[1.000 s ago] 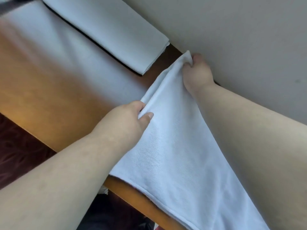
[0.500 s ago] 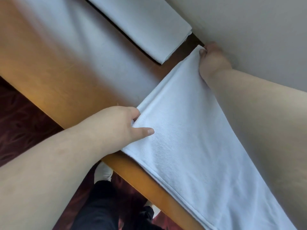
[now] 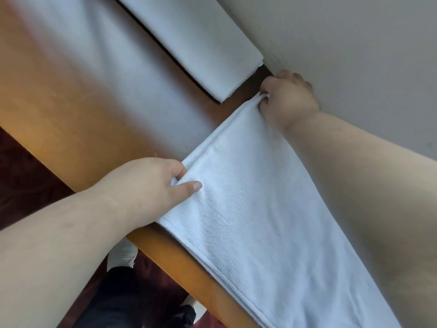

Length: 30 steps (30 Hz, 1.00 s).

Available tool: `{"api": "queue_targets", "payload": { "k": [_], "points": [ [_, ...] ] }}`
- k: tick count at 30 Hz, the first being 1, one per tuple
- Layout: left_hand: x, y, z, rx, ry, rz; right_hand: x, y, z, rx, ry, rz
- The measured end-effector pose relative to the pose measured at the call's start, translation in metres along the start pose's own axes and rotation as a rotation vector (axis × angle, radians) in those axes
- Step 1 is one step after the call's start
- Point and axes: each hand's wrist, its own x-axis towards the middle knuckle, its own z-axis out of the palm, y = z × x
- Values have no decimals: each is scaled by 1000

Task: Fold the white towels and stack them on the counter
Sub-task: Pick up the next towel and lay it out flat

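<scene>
Across the wooden counter [image 3: 78, 119] a white towel [image 3: 255, 209] is lying in a long doubled strip, its near part hanging over the counter's front edge. At the corner nearest that edge, the left hand [image 3: 151, 185] is pinching the towel, thumb on top and fingers curled underneath. At the far corner, up against the wall [image 3: 354, 43] behind the counter, the right hand [image 3: 287, 99] is gripping the cloth in a closed fist. Both bare forearms are reaching out over the counter, the right one lying along the towel's far side. Further along the counter, just beyond the right hand, a folded towel [image 3: 201, 41] is resting against the wall. Below the counter's edge, dark trousers [image 3: 123, 301] are showing.
</scene>
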Motion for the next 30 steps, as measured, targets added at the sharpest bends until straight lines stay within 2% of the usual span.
{"api": "queue_targets", "payload": {
  "k": [4,9,13,15,18,22,24,27,30],
  "points": [
    [-2,-1,-2,29,-9,40,-2,-1,-2,54,-73,103],
    [-5,0,-7,56,-130,114,7,-10,-2,84,-128,227],
    [-3,-1,-13,-105,-227,79,15,-15,1,112,-108,355],
    [-1,-4,-16,-184,-239,53,12,-18,5,167,-44,402],
    [0,-3,-19,-120,-173,31,-9,-27,13,417,85,451],
    [-4,-2,-18,-48,-100,0,-48,-30,10,627,48,398],
    [-6,-1,-16,-29,-76,-13,-71,-29,13,607,44,383],
    [-8,-2,-15,-18,-36,-42,-98,-37,27,423,-66,373],
    [-7,-1,-18,-112,-11,-110,-101,-43,34,394,-80,366]
  ]
}}
